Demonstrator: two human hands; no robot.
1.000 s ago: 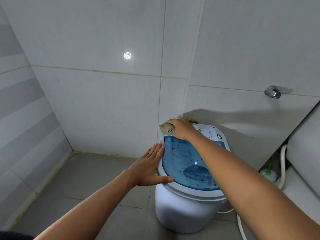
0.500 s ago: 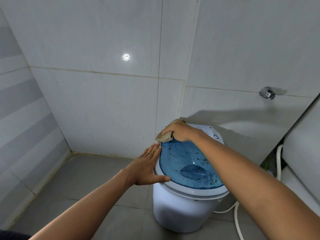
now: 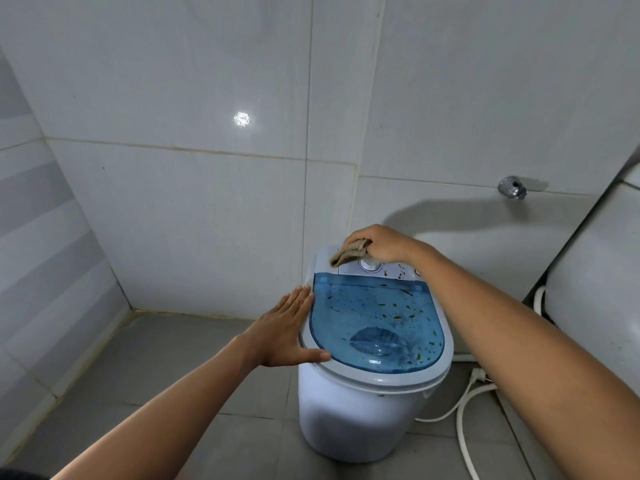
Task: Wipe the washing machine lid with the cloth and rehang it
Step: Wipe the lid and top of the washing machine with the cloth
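Right hand [image 3: 381, 242] moved from lid's back-left corner onto the control panel, gripping the bunched cloth [image 3: 348, 256] beside one dial [image 3: 370, 265]. Left hand [image 3: 287, 329] flat, fingers straight, against washer [image 3: 353, 417] rim. One blue lid [image 3: 374, 323], speckled with debris. Grey floor tiles, white hose [image 3: 462, 420], white wall tiles, one wall tap [image 3: 512, 187].

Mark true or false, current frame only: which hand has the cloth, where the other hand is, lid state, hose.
1. The right hand grips the cloth over the control panel. True.
2. The left hand holds a brush. False: it lies flat against the washing machine's rim, holding nothing.
3. The blue lid is spotless. False: dark specks dot it.
4. A white hose lies on the floor to the machine's right. True.
5. The lid stands open. False: it is closed.
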